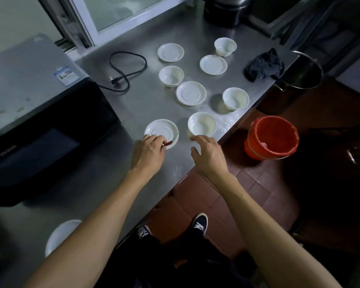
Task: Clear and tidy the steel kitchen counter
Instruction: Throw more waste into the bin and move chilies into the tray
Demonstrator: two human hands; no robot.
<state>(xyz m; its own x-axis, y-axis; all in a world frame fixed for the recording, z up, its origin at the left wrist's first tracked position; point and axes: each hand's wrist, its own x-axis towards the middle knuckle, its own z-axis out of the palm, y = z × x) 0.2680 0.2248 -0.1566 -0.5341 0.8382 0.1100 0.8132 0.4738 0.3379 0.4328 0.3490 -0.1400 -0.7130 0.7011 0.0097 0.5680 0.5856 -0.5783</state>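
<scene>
Several white saucers and small white bowls are spread over the steel counter (pixel 146 100). My left hand (pixel 147 154) pinches a dried red chili (pixel 170 142) at the near rim of the closest saucer (pixel 159 129). My right hand (pixel 208 154) hovers with fingers apart just short of the nearest bowl (pixel 202 124), holding nothing. Farther back lie a saucer (pixel 191 92), a bowl (pixel 171 75), a bowl (pixel 235 98), a saucer (pixel 213 64), a saucer (pixel 170 52) and a bowl (pixel 225 46).
A black microwave (pixel 40 121) fills the counter's left side, its black power cord (pixel 127 69) lying unplugged. A dark rag (pixel 264 65) sits at the right edge beside a steel pot (pixel 306 69). A red bucket (pixel 271 137) stands on the tiled floor. Another white dish (pixel 59 233) is near me.
</scene>
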